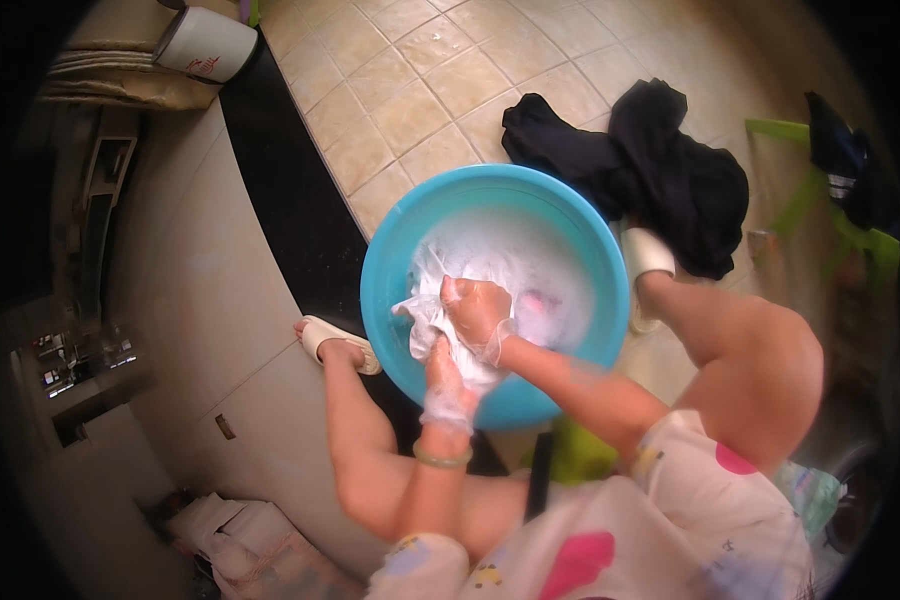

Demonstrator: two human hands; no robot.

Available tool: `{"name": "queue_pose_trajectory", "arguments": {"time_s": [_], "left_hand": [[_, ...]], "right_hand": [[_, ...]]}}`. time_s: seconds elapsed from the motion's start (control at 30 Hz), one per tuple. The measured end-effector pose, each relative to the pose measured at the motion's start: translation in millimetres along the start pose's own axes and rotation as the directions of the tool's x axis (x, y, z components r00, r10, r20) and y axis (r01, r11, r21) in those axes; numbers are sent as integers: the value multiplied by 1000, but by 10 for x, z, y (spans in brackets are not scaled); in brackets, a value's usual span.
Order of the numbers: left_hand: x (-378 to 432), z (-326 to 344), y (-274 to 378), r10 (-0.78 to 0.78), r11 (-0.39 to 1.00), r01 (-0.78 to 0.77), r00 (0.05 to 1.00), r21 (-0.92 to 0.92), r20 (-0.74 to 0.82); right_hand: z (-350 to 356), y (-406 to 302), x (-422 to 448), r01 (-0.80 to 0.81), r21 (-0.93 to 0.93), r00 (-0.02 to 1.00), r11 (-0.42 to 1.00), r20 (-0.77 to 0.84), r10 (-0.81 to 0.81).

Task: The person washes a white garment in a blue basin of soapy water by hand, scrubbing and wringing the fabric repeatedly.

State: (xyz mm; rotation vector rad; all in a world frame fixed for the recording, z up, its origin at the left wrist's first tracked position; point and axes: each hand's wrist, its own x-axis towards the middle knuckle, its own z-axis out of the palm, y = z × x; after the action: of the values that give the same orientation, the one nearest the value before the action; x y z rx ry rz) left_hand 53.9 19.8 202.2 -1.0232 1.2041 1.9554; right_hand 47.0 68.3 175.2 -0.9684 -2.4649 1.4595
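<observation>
Before me on the floor stands a blue plastic basin (386,330), holding foamy, soapy water (510,236). A wet white cloth (424,319) is bunched in its left half, partly in the suds. My right hand (478,309) is closed in a fist on the cloth, foam on its fingers. Just below it, my left hand (447,379) grips the same cloth, its fingers partly hidden by the fabric. Both hands wear thin clear gloves, and the left wrist carries a pale bangle (442,456). A small pinkish patch (534,301) shows through the foam on the right.
Black clothing (671,172) lies in a heap on the tiled floor (427,82) against the basin's far right. My slippered feet flank the basin. A black floor strip (285,180) runs along the left. A white bucket (208,46) stands at the upper left, green plastic legs (780,131) at right.
</observation>
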Motion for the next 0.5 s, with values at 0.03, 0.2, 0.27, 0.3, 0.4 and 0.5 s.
{"name": "queue_pose_trajectory", "arguments": {"time_s": [0.03,0.2,0.27,0.3,0.4,0.5], "left_hand": [[41,-175,36,13,1000,-13,1000,13,-3],[422,-765,96,7,996,30,922,-88,388],[179,-497,37,-15,999,15,1000,37,5],[56,-327,51,-4,998,-1,995,56,96],[-11,-308,317,-89,992,107,968,-65,235],[64,-351,439,-133,974,189,922,-124,364]], "right_hand": [[25,-74,-102,71,-6,997,997,32,-71],[96,-84,-275,110,13,989,994,96,-111],[41,85,105,-95,-56,991,994,87,100],[-15,292,250,-134,-101,978,986,145,148],[-28,574,370,-225,300,946,927,294,135],[-108,559,406,-385,495,883,779,442,156]]}}
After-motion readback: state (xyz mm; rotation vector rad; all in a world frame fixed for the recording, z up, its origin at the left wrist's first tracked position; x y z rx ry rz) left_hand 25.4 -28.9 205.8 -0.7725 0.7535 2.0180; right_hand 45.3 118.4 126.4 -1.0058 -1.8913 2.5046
